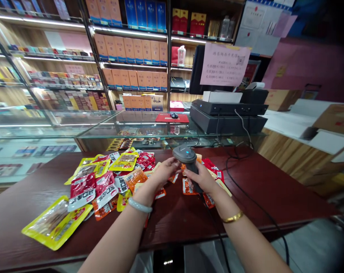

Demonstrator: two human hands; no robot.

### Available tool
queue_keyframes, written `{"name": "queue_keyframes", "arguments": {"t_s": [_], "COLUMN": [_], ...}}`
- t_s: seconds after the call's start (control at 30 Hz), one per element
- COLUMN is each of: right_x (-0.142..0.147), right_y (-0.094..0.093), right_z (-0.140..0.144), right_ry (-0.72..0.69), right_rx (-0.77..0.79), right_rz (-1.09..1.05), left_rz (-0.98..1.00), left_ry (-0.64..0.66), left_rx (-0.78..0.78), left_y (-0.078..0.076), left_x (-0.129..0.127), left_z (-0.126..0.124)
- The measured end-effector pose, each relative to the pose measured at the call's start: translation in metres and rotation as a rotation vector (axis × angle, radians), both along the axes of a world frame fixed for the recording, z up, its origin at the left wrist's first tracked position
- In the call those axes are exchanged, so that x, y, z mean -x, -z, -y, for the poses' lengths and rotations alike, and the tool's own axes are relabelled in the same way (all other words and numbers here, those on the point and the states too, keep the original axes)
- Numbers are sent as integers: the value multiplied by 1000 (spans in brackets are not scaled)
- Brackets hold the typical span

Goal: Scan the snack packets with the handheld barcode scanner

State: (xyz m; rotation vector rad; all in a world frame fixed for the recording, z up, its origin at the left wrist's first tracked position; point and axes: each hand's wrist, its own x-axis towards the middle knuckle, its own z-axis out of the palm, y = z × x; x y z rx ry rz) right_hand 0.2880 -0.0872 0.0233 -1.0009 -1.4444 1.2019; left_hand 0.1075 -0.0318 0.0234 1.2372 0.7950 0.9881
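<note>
My right hand (202, 176) is wrapped around the handle of a dark grey barcode scanner (185, 152), with a small blue light on its head. Close to the scanner's left side, my left hand (164, 170) has its fingers curled, and an orange snack packet (174, 177) shows under them, partly hidden. Left of my left hand lies a loose heap of snack packets: red and white ones (82, 189), orange ones (135, 178) and yellow ones (123, 161). One large yellow packet (56, 222) sits nearest me. More red and orange packets (190, 186) lie beneath and beside the scanner.
The dark red table (263, 189) carries a black cable (246, 204) on the right. Beyond stands a glass display counter (126, 125) with a mouse (174, 115) on a red mat, and a cash drawer (229, 119) below a monitor with a pink notice (224, 64). Stocked shelves (132, 66) line the back.
</note>
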Motion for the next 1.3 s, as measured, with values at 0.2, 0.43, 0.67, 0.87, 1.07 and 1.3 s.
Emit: {"name": "queue_keyframes", "arguments": {"t_s": [0.2, 0.43, 0.67, 0.87, 1.07, 1.3], "right_x": [0, 1, 1, 1, 1, 2], "right_y": [-3, -2, -2, 1, 1, 1], "right_z": [2, 0, 0, -1, -1, -1], "right_ry": [11, -3, -1, 8, 10, 13], "right_rx": [13, 18, 8, 14, 20, 22], "right_rz": [10, 9, 31, 20, 10, 24], "left_rz": [-895, -1580, -1507, -1125, -1115, -1453], "left_ry": [-313, 33, -26, -435, -522, -572], "left_rx": [-548, -515, -587, -472, -460, -429], "left_y": [2, -4, -3, 0, -1, 0], "left_x": [34, 46, 42, 40, 48, 48], "left_z": [-17, -10, -13, -17, -24, -21]}}
